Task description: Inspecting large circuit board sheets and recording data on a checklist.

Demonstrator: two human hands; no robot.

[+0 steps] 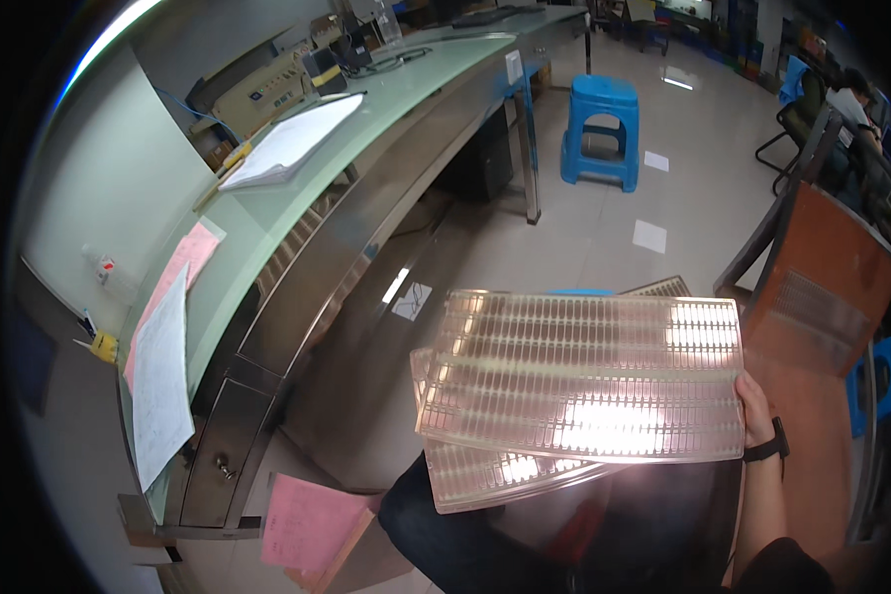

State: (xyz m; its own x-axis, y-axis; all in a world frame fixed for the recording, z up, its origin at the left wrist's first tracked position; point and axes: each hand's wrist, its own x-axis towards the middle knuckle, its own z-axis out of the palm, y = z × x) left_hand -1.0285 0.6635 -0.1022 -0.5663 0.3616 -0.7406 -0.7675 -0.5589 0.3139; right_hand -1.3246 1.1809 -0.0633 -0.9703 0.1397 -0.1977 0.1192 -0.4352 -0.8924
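Right hand (754,408): fingers curled round the right edge of the upper tray, clamped on it; a black wristband sits on the wrist below.
Left hand: hidden under the trays, so whether its fingers are spread or closed cannot be told.
Upper tray (589,376): clear plastic, ribbed into rows of narrow slots, held roughly flat over the lap; glare washes out its lower right part.
Lower tray (485,473): same kind, lying just beneath and skewed, its left corner sticking out below the upper one.
Tray contents: slots too bright and too small to tell whether anything lies in them.
Third ribbed sheet (663,288): only a corner shows behind the top edge.
Workbench (386,129): long, pale green top, metal front, to the left; papers (163,376), an open notebook (292,144) and boxed instruments on it.
Pink sheet (307,523): near the bench foot.
Blue stool (602,129): on the floor, well apart.
Brown panel (822,277): at the right, leaning in a dark frame.
Another person (851,99): seated far right, mostly cut off.
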